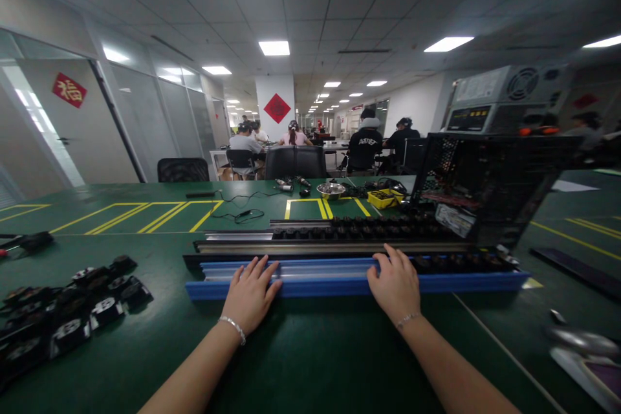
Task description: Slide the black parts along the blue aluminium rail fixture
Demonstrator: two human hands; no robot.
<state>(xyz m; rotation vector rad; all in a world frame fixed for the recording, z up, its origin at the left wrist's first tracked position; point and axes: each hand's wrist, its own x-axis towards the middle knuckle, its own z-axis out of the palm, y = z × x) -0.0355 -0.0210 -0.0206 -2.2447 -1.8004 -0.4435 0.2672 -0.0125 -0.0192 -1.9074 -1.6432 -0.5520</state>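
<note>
Left hand (250,297), right hand (395,281): grips spread, resting across straight-edged blue channel rail (320,288) | smooth green surface (320,356) gives room nearward | perforated black computer case (499,187) beyond right end

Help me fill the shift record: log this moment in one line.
left hand: open, over blue rail; right hand: open, over same rail; black parts: along rail's right portion; black pile: at left
</note>
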